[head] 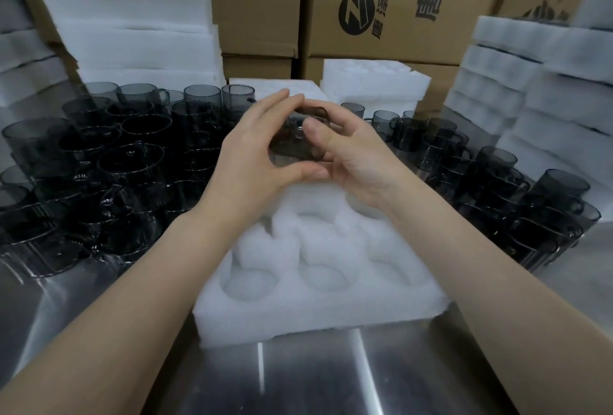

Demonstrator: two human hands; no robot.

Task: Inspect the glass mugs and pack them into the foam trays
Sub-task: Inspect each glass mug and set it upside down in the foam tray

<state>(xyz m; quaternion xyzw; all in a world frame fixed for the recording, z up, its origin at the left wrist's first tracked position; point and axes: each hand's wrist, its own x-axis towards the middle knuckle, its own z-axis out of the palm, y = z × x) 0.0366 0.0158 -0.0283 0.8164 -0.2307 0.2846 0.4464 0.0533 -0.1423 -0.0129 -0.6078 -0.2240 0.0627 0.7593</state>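
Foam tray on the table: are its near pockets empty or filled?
Empty. The foam tray shows only white foam in its near pockets; farther ones are hidden.

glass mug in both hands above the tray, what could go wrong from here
1. The glass mug is held up between the left hand and right hand above the foam tray; a slip could drop it onto the foam or the steel table.
2. Crowded mugs stand close beside both forearms; a sideways swing might knock some over.
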